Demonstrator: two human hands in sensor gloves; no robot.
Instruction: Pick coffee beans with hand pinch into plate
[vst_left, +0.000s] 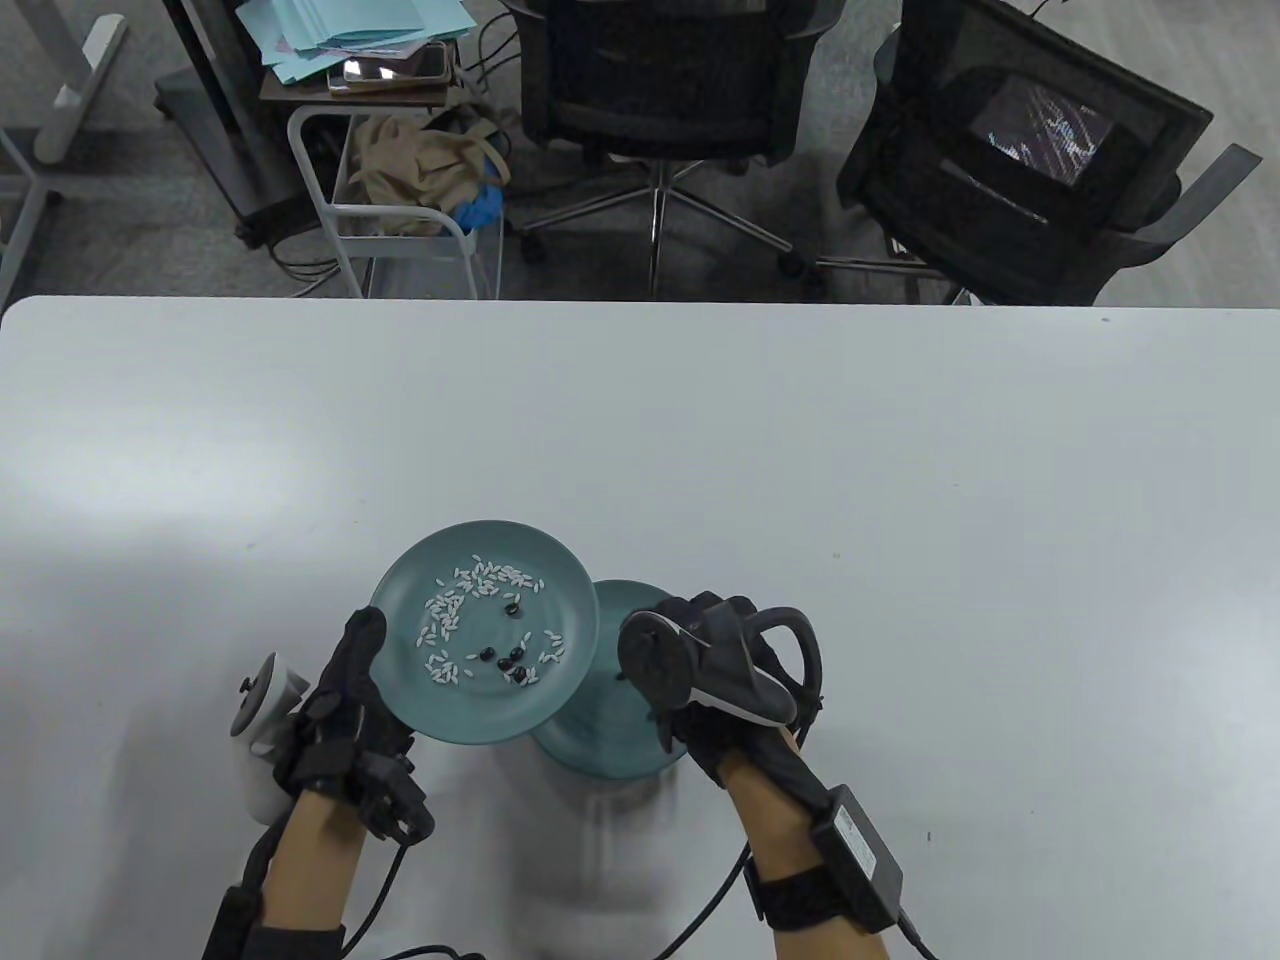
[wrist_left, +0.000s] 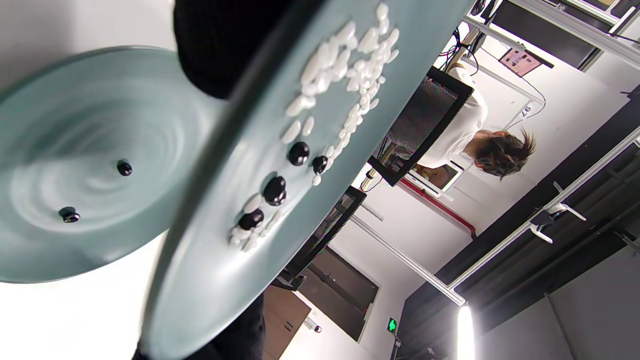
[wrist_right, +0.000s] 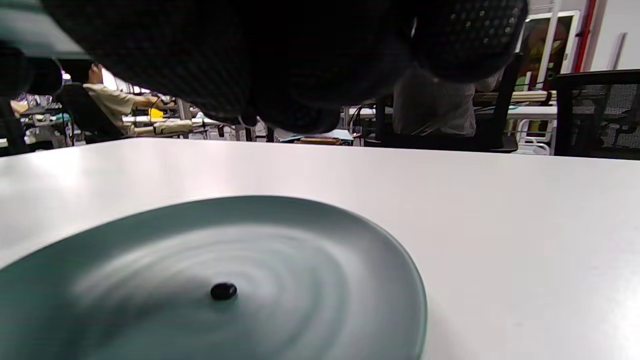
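My left hand (vst_left: 362, 645) grips the near-left rim of a teal plate (vst_left: 480, 712) and holds it raised and tilted. Several white rice grains (vst_left: 470, 585) and several dark coffee beans (vst_left: 505, 655) lie on it; they also show in the left wrist view (wrist_left: 275, 190). A second teal plate (vst_left: 600, 735) rests on the table, partly under the held one. It carries two coffee beans (wrist_left: 124, 168); one shows in the right wrist view (wrist_right: 223, 291). My right hand (vst_left: 690, 645) hovers over the second plate's right side. Its fingers (wrist_right: 300, 75) are a dark mass, so I cannot tell whether they pinch anything.
The white table (vst_left: 800, 450) stretches wide behind and beside the plates. Two black office chairs (vst_left: 660, 80) and a small cart (vst_left: 400, 200) stand beyond the far edge.
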